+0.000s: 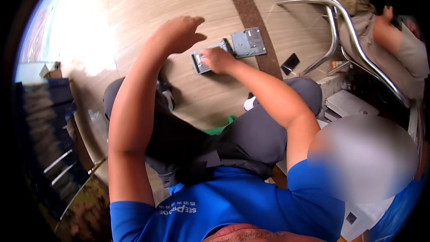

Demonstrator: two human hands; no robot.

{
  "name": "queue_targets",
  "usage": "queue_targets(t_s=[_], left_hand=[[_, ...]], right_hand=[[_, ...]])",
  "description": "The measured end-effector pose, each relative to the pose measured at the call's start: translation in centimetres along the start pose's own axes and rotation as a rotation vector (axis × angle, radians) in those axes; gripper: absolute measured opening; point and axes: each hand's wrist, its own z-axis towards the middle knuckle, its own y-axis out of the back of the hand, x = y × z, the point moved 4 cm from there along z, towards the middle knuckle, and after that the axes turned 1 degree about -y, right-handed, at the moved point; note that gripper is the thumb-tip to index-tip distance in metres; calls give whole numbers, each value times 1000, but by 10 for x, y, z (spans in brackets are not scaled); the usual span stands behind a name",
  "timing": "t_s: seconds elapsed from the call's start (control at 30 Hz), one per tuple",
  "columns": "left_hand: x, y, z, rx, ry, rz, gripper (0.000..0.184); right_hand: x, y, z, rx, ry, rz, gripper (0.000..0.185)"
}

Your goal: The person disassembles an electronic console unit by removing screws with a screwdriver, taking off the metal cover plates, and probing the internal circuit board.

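On the tiled floor lies an opened grey metal electronics casing; its left part (pixel 196 65) is next to my right hand. A flat grey metal plate (pixel 249 43) with slots and holes lies to the right, a dark strip between the two. My right hand (pixel 217 60) is over the left part, fingers bent and pressed together at its upper surface; what they hold, if anything, is hidden. My left hand (pixel 179 33) hovers up and to the left of the casing, its fingers apart and nothing in them.
A black phone-like slab (pixel 290 63) lies on the floor at right. Beyond it stands a chrome-framed chair (pixel 333 22), with a seated person (pixel 358 0) close by. A white box-like device (pixel 349 104) is near my right knee. Something green (pixel 219 127) shows between my legs.
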Motion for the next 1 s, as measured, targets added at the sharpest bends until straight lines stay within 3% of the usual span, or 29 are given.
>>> queue_targets(t_s=[0.23, 0.37, 0.43, 0.57, 1.0], left_hand=[[-2, 4, -2, 21, 41, 39, 49], [1, 1, -1, 17, 50, 28, 49], [1, 2, -1, -84, -5, 37, 43], [2, 4, -1, -75, 12, 33, 43], [3, 7, -5, -17, 55, 50, 49]], right_hand=[[4, 7, 1, 111, -196, -58, 31], [6, 1, -1, 11, -50, -114, 20], [8, 2, -1, 15, -11, -95, 20], [16, 7, -2, 12, 60, -60, 21], [13, 14, -1, 11, -18, -110, 22]])
